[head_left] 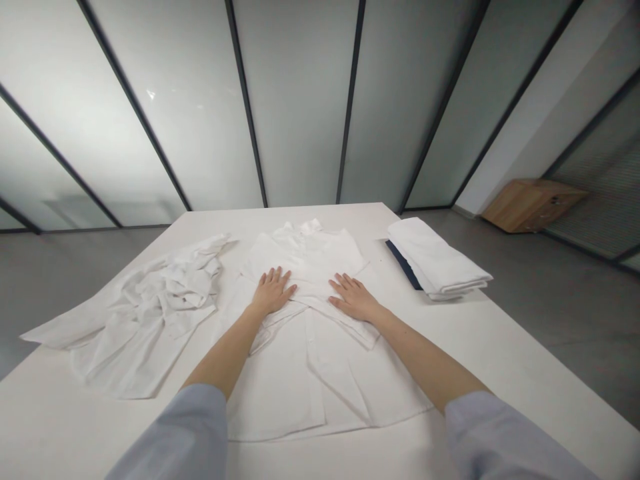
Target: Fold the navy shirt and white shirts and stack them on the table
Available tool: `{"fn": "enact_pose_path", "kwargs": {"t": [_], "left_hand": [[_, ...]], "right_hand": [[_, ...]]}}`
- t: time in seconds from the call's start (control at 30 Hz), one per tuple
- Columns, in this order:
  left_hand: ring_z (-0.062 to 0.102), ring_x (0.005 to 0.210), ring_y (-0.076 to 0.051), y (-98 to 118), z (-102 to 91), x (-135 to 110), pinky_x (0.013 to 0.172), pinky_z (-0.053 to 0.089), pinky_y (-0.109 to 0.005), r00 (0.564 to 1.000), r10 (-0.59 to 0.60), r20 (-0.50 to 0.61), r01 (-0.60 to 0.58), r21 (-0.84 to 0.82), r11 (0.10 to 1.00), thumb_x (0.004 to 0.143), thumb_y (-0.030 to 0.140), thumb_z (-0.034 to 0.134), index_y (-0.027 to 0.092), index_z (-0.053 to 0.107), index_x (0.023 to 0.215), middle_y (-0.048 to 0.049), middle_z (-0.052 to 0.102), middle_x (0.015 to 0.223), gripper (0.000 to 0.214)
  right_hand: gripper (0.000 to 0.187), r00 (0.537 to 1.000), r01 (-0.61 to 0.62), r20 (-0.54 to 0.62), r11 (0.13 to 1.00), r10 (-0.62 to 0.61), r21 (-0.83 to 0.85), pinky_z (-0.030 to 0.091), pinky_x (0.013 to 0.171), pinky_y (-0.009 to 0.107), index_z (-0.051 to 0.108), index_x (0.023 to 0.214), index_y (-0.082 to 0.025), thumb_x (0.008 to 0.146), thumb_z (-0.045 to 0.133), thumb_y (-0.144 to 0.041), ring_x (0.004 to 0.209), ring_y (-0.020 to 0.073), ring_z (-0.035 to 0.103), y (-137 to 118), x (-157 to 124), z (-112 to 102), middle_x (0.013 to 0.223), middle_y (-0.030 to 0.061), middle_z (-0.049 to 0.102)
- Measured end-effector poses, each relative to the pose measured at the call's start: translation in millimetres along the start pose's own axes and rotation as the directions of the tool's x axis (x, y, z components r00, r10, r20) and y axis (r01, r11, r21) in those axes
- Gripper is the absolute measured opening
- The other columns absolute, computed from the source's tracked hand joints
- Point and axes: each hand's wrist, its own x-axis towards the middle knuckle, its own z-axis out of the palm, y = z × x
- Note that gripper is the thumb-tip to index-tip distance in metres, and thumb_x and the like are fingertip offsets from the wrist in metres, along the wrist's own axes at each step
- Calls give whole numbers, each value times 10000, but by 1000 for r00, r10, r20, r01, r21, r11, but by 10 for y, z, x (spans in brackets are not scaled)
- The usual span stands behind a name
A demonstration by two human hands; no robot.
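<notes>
A white long garment with a collar, like a shirt or lab coat (280, 387), lies spread on the white table, its collar at the far end and its hem towards me. Both sleeves are folded inward across its middle. My left hand (273, 291) rests flat on the left sleeve area, fingers spread. Opposite it, my right hand (354, 297) presses flat on the right side, fingers apart. Neither hand grips the cloth. A gap of cloth shows between the two hands.
To the left, a crumpled white garment (150, 313) hangs partly over the table's edge. Folded white cloth (435, 257) sits on a dark blue item (403, 264) at the right edge of the table (520, 387). A wooden cabinet (530, 203) stands on the floor beyond.
</notes>
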Motion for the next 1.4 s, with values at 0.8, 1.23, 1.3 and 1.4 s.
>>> {"fn": "enact_pose_path", "kwargs": {"t": [0.8,1.23,1.3,1.4], "left_hand": [[238,1423,-315,187,-19,-325,1121,200,-469,999,47,19,-47,14,999,907,657,208,240,328,1478,-103,275,1555,717],[272,1404,-305,-24,-207,207,1123,229,-447,990,-112,-82,115,26,993,934,543,277,168,388,1437,-132,313,1533,637],[219,1426,-327,-82,-137,277,1130,200,-488,990,-141,-21,142,29,989,935,553,247,159,340,1466,-147,250,1557,667],[184,1436,-336,-119,-57,290,1128,185,-525,985,-165,41,163,40,986,929,585,202,176,284,1493,-146,207,1570,701]], "right_hand": [[676,997,-76,20,997,76,-25,226,1124,460,397,1450,-210,929,278,-624,1422,294,242,-56,-340,-33,1541,115,296],[520,987,-146,-73,988,142,-52,264,1089,417,479,1375,-192,945,394,-472,1362,290,343,83,358,-323,1481,136,401],[561,981,-188,-51,981,186,-50,207,1116,440,416,1425,-208,951,357,-502,1410,297,254,131,415,-204,1533,125,315],[606,970,-244,-5,968,244,-53,185,1121,467,348,1467,-223,954,295,-540,1424,302,220,185,426,-78,1554,120,270]]}}
